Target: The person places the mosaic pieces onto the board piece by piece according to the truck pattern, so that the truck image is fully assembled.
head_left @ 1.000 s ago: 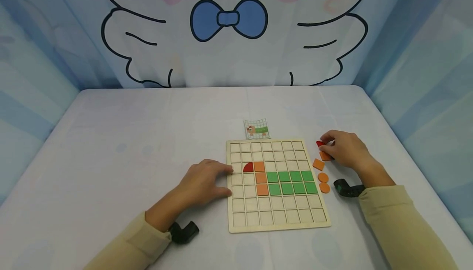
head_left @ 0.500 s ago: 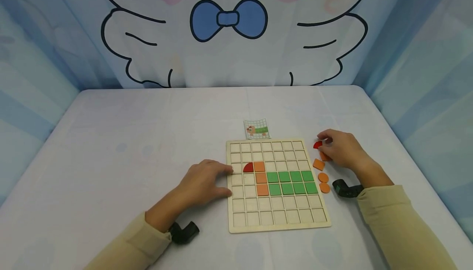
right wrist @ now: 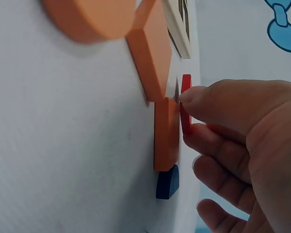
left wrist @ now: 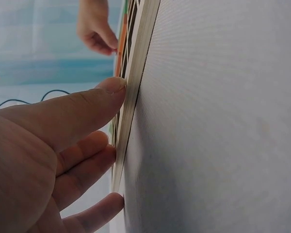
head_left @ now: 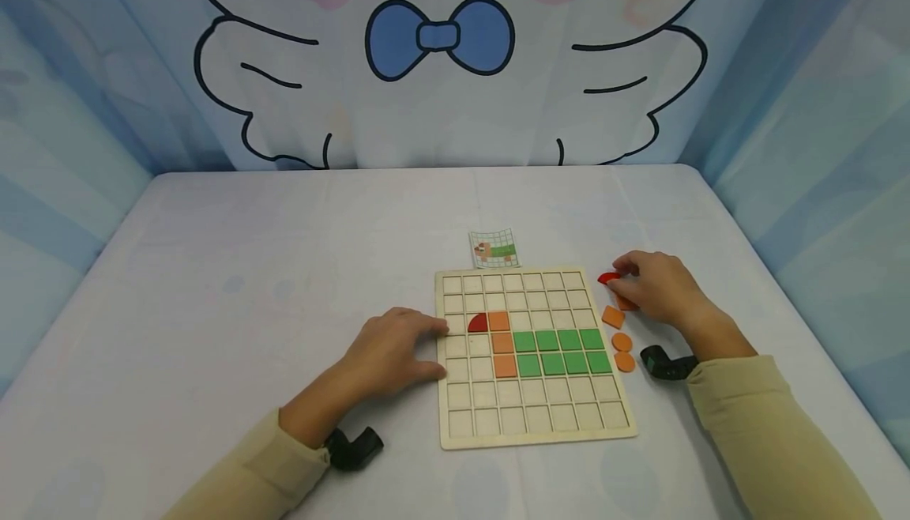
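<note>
A pale wooden grid board [head_left: 536,417] holds a red quarter piece [head_left: 478,322], a column of orange squares [head_left: 502,342] and two rows of green squares [head_left: 547,339]. My left hand [head_left: 387,350] touches the board's left edge with thumb and fingers, as the left wrist view also shows at the board's side [left wrist: 134,87]. To the right of the board my right hand [head_left: 661,287] pinches a red piece [right wrist: 185,104] between thumb and finger, beside an orange square [right wrist: 166,133] on the table.
Right of the board lie an orange square [head_left: 613,317] and two orange discs [head_left: 622,342]. In the right wrist view a dark blue piece [right wrist: 168,182] is near the orange one. A small picture card [head_left: 494,249] lies behind the board.
The red piece in my right hand has moved slightly left and turned, showing more beyond the fingertips. My left hand and the board look unchanged.
</note>
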Tool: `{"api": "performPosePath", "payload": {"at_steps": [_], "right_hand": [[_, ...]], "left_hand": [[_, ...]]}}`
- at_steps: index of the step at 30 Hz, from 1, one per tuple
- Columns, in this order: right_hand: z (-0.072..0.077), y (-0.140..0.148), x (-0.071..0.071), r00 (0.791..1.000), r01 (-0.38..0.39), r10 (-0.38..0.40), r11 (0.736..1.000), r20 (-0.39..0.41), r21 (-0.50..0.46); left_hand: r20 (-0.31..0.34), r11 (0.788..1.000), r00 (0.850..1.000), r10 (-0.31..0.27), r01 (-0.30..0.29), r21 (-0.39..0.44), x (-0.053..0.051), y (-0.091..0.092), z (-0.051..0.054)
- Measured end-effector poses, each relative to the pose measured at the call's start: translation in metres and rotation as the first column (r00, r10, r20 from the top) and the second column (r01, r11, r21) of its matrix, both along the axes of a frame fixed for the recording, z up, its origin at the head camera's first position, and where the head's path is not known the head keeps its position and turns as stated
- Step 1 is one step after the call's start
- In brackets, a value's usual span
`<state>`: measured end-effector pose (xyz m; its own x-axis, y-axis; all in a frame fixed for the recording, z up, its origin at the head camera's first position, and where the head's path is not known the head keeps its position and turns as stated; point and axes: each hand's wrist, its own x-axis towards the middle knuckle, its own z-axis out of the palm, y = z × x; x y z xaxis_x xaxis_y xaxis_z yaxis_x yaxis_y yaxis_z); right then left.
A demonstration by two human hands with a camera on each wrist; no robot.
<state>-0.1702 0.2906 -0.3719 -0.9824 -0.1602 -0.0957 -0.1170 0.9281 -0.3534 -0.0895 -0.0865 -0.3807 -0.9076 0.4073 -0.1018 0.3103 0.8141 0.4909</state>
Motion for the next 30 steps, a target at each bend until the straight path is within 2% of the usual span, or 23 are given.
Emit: {"api": "performPosePath", "payload": {"at_steps": [6,20,30], "right_hand": [[0.003,-0.003,0.004,1.0,0.004,-0.004,0.999,0.002,-0.043],[0.014,-0.025,0.017,0.997,-0.073,0.072,0.994,-0.015,-0.086],[0.018,-0.049,0.03,0.982,-0.176,0.171,0.982,-0.073,-0.062]], "left_hand": [[-0.002,1.0,1.0,-0.002,0.002,-0.003,0.0,0.0,0.0],[-0.002,1.0,1.0,0.0,0.0,-0.005,0.001,0.0,0.0],[-0.008,1.0,1.0,-0.007,0.007,0.001,0.0,0.0,0.0]]}}
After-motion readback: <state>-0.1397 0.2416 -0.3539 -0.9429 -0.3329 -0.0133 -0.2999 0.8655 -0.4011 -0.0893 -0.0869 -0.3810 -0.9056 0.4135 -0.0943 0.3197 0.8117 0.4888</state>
